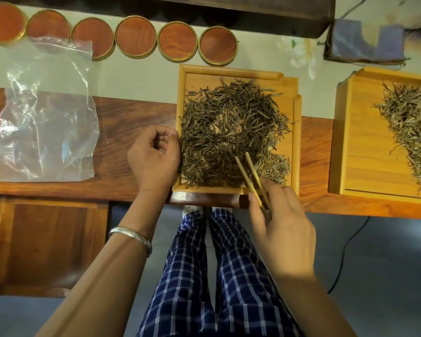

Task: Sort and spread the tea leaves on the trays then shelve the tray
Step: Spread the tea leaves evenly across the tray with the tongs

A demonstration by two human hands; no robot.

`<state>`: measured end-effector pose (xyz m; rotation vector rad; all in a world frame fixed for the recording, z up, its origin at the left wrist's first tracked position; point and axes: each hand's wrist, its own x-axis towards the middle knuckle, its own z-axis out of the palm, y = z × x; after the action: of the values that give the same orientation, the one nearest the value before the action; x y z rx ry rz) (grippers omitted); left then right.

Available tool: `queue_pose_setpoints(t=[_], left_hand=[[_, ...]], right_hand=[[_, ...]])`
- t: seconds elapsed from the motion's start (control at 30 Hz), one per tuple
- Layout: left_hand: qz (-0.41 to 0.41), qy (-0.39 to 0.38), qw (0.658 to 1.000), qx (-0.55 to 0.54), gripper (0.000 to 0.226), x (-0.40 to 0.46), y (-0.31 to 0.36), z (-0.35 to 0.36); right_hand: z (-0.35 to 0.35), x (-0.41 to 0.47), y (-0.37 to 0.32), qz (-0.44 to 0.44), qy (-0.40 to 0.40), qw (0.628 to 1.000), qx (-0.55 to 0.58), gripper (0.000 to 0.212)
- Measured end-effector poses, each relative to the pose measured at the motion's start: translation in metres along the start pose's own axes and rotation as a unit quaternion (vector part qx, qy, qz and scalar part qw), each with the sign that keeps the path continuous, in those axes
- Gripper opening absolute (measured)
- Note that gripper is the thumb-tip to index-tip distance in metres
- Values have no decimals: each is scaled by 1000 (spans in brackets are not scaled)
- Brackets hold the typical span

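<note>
A square wooden tray [288,86] sits at the table's front edge, covered with dark tea leaves [229,132] spread in a loose ring; a paler clump lies in its near right corner. My left hand [154,156] grips the tray's left rim, thumb on the edge. My right hand [282,229] holds wooden tongs [249,173] whose two tips rest in the leaves near the tray's front. A second wooden tray [360,142] with paler tea leaves [411,122] stands to the right, partly cut off by the frame.
A crumpled clear plastic bag [46,117] lies on the table at the left. Several round wooden lids [135,36] line the back. A dark shelf edge [229,10] runs above them, and a purple box [367,42] sits at the back right. A cable [345,251] hangs below.
</note>
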<state>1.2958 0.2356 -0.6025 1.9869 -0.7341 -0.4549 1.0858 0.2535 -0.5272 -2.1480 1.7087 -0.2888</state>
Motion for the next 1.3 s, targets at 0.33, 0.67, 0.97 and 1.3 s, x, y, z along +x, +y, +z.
queue_pose_setpoints(t=[0.33,0.67,0.97,1.3], left_hand=[[3,5,1000,-2,9,0,1,0],[6,2,1000,-11,10,-1,4,0],[6,-1,1000,7,8,0,3,-1],[-5,-3,1000,5,8,-1,7,-1]], right_hand=[[5,-1,17,0,20,1000,-2,29],[0,-1,28,-9,30,999,-8,35],[0,31,1,-25,-2,1000,5,28],[-13,23,8,-36,1,999,0,32]])
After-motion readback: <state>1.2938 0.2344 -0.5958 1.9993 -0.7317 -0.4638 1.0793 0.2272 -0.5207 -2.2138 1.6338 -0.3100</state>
